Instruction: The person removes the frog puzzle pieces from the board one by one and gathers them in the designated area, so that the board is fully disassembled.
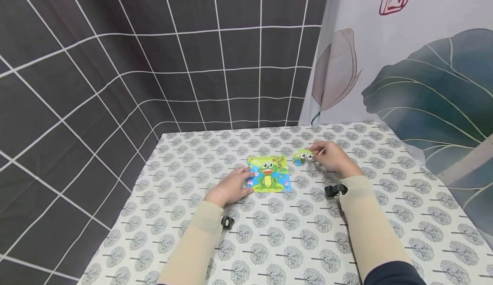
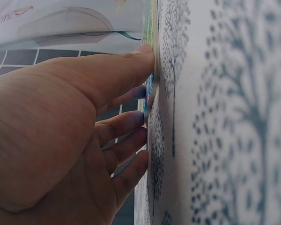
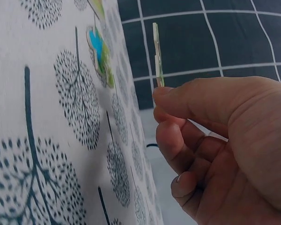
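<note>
A square frog picture puzzle [image 1: 268, 174] lies on the patterned tablecloth. My left hand [image 1: 232, 186] rests at its left side, thumb and fingertips touching the edge, fingers extended and spread in the left wrist view. To the right of the puzzle, my right hand [image 1: 332, 156] pinches a thin puzzle piece [image 1: 306, 156] with big frog eyes between thumb and fingers. That held piece [image 3: 158, 56] appears edge-on and raised off the cloth in the right wrist view. Another puzzle piece [image 3: 101, 58], blue and green, lies on the cloth below it, partly hidden in the head view.
The tablecloth [image 1: 277, 242] is white with grey tree prints. A dark gridded curtain [image 1: 185, 54] hangs behind and to the left. A white cloth with leaf prints [image 1: 431, 96] hangs at the right, close to the table's edge.
</note>
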Demonstrator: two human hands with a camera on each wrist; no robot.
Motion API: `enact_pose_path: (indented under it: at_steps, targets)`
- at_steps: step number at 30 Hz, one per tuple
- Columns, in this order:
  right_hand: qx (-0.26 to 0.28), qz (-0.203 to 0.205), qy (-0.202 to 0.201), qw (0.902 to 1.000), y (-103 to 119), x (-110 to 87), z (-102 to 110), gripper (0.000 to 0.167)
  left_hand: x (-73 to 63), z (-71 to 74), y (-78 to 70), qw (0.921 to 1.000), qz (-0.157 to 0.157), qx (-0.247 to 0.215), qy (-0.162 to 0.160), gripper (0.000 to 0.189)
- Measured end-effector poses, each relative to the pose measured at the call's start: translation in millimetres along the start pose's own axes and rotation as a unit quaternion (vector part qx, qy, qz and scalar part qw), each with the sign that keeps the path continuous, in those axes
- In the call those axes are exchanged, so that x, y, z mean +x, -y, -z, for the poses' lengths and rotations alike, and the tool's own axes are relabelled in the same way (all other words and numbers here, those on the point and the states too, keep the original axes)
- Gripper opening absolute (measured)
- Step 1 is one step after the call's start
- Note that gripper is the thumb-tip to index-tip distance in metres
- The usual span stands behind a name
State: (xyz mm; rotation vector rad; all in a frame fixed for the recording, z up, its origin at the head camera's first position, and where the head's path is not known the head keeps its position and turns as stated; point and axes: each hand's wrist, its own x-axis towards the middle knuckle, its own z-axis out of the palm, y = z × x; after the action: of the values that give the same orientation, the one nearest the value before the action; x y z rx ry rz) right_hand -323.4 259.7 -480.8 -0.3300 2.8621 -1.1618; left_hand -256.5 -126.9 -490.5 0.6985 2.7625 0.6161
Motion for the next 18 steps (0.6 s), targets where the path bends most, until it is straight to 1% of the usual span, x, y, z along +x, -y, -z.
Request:
enact_pose_path:
  at_steps: [9,14,18]
  targets:
    - [-0.007,-0.006,0.003,1.0000,-13,-2.9,10,0.029,1.0,-0.5,2.0,1.0000,0.000,-0.002,0.001,0.067]
    - [-0.004,-0.023,0.004,0.9997,-16,-4.2,10,0.030,0.4,-0.4,2.2,1.0000,0.001,-0.003,0.003,0.067]
    - [-0.020,-0.029,0.006,0.9994,-22,-2.6,8,0.027,0.9,-1.5,3.1,1.0000,0.001,-0.001,0.003,0.067]
